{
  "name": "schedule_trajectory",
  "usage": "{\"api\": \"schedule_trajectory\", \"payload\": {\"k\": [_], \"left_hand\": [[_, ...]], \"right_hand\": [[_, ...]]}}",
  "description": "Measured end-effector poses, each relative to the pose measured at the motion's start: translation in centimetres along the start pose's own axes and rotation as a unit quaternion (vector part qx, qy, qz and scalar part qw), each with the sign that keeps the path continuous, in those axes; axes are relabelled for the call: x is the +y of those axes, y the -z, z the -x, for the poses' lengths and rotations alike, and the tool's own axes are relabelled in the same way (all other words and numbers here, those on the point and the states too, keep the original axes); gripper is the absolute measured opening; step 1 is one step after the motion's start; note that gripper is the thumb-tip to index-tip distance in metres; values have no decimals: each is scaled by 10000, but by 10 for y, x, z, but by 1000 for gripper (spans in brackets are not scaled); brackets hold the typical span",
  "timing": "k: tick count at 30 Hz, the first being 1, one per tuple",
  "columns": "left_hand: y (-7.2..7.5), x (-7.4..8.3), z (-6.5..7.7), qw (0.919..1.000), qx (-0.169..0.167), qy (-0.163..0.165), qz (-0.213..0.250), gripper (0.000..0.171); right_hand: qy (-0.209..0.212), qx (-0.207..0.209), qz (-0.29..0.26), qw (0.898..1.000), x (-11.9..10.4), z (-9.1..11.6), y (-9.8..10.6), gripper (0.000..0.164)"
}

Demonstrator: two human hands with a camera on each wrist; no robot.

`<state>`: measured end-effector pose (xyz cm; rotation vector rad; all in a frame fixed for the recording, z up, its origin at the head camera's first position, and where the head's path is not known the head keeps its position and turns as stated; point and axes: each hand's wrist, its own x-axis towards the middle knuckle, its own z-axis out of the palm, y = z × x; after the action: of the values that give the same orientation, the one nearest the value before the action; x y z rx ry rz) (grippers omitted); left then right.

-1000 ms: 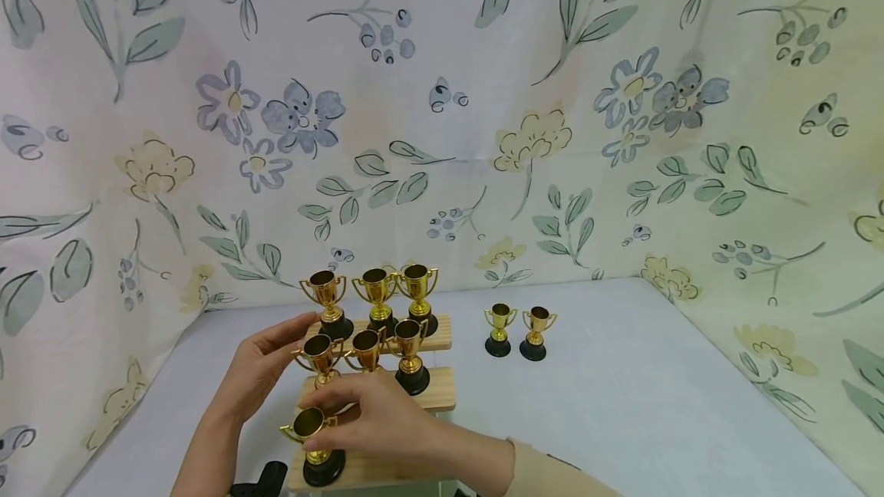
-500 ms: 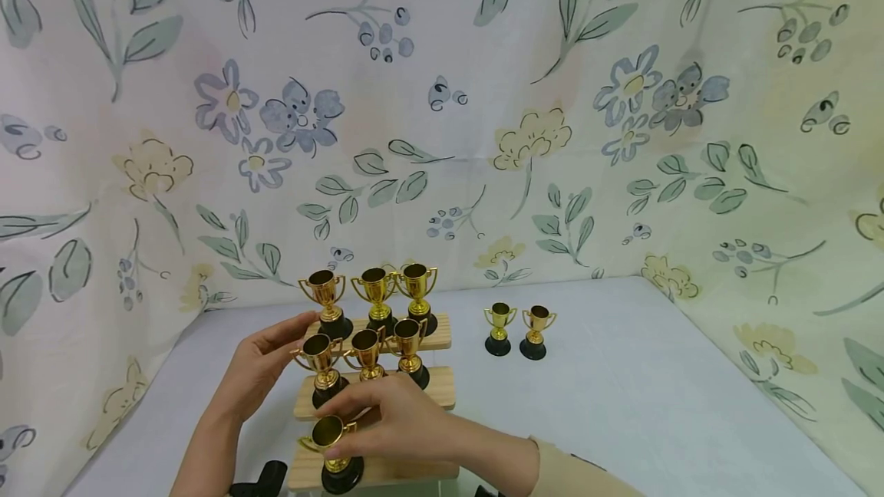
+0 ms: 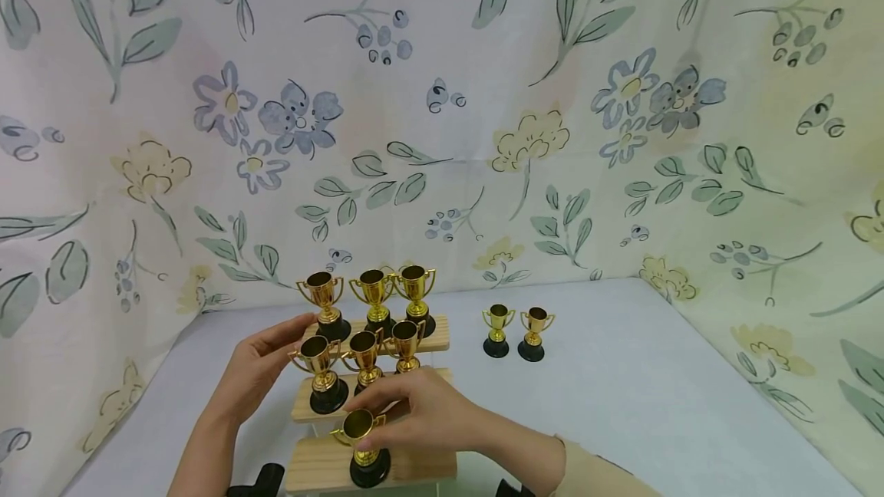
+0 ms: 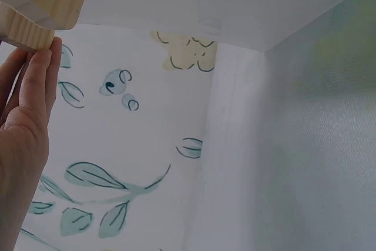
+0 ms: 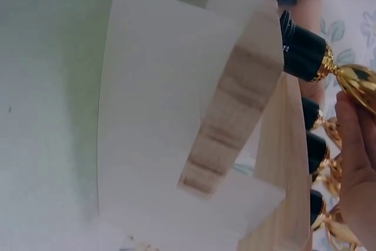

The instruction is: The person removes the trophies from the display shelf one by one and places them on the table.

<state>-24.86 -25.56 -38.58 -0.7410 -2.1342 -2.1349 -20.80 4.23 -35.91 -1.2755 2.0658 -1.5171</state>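
Observation:
My right hand (image 3: 431, 413) pinches the cup of a small gold trophy (image 3: 370, 469) with a black base, thumb in front. The trophy stands upright near the middle of the lowest wooden step (image 3: 307, 462). In the right wrist view, the trophy's black base (image 5: 302, 54) is at the step's edge, with fingers (image 5: 352, 127) at its gold cup. My left hand (image 3: 255, 366) reaches to the left side of the stepped stand. The left wrist view shows its straight fingers (image 4: 36, 80) against the end of a wooden step (image 4: 26, 26).
Three trophies stand on the top step (image 3: 437, 334), and three more on the middle step (image 3: 301, 405), partly behind my right hand. Right of the stand, a gold trophy (image 3: 496, 347) and a coppery one (image 3: 532, 350) stand on the white table (image 3: 621, 390). Floral cloth (image 3: 442, 113) hangs behind.
My right hand has moved right with the trophy, from the left end of the lowest step toward its middle. My left hand has stayed at the stand's left side.

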Motion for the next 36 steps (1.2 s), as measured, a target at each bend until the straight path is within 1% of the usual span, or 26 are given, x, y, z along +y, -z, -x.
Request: {"api": "schedule_trajectory", "payload": {"k": [4, 7, 12, 15, 21, 25, 28, 31, 36], "left_hand": [[0, -1, 0, 9999, -20, -80, 69, 45], [0, -1, 0, 9998, -48, -131, 142, 46], [0, -2, 0, 9998, -62, -106, 145, 46], [0, -2, 0, 9998, -64, -111, 138, 46], [-1, -1, 0, 9998, -56, -117, 155, 45], [0, -1, -1, 9999, -45, -77, 137, 44], [0, -2, 0, 10000, -3, -7, 51, 44], [1, -3, 0, 10000, 13, 17, 11, 44], [1, -1, 0, 10000, 7, -50, 39, 45]], "right_hand": [[7, 96, 122, 9999, 1, 6, 8, 35], [31, 134, 115, 9998, 4, 13, 14, 34], [162, 144, 125, 9997, 10, 27, 25, 35], [287, 157, 236, 9992, 12, 34, 32, 34], [400, 226, 418, 9981, 12, 45, 47, 36], [343, 309, 476, 9978, 13, 51, 54, 37], [143, 347, 432, 9984, 14, 55, 60, 38], [75, 358, 421, 9984, 15, 60, 67, 39], [156, 451, 473, 9977, 13, 67, 79, 36]]}}
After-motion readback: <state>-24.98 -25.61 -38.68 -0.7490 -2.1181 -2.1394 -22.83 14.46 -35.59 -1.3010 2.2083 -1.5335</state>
